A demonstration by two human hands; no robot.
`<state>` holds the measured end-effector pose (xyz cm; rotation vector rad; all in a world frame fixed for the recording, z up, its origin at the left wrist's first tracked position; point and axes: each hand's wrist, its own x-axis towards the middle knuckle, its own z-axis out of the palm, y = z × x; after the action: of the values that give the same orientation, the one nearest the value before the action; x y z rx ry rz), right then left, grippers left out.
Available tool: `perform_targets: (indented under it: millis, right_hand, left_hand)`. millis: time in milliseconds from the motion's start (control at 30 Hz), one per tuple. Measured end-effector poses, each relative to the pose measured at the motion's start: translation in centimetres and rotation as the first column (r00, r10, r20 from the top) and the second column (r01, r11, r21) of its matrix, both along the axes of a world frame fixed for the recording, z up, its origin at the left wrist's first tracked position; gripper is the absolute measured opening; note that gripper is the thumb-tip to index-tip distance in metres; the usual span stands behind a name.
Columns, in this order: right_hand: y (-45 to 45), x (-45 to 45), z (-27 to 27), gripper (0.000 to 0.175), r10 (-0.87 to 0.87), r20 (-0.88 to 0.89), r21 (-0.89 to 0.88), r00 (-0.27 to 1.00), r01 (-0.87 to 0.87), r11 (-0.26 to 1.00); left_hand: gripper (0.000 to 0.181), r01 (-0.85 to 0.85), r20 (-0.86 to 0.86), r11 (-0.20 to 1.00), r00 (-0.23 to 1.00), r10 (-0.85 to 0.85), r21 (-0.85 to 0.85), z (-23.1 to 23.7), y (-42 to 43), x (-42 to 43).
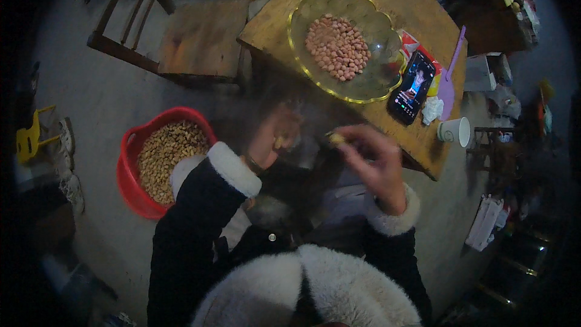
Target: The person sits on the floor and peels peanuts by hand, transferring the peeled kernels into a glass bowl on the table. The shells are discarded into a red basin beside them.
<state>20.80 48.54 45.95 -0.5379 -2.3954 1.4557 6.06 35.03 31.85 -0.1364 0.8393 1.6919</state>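
Note:
My left hand is blurred. It is cupped around what look like unshelled peanuts, partly covered by the fingers. Between the thumb and fingertips of my right hand is a pale yellowish peanut, also blurred. Left of my left sleeve stands a red plastic basket holding many unshelled peanuts. Ahead on the table, a scalloped, gold-rimmed clear tray carries a heap of pink-skinned shelled peanuts.
The tray rests on a wooden table, beside a smartphone with a lit screen, a crumpled tissue, a purple fly swatter and a paper cup near the edge. A wooden chair stands at the table's left.

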Motion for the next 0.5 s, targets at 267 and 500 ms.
perform_targets:
  millis: [267,500]
  right_hand:
    - [-2.7,-2.0,-7.3,0.029,0.017,0.029,0.566,0.999,-0.030,0.824]
    - [-4.6,-3.4,-9.9,0.032,0.139,-0.080,0.575,0.987,-0.068,0.815]
  left_hand:
    - [0.040,-0.063,0.107,0.997,0.992,0.068,-0.052,-1.5,-0.3,0.0]
    - [0.036,-0.083,0.047,0.996,0.995,0.084,-0.033,-1.3,0.1,0.8]
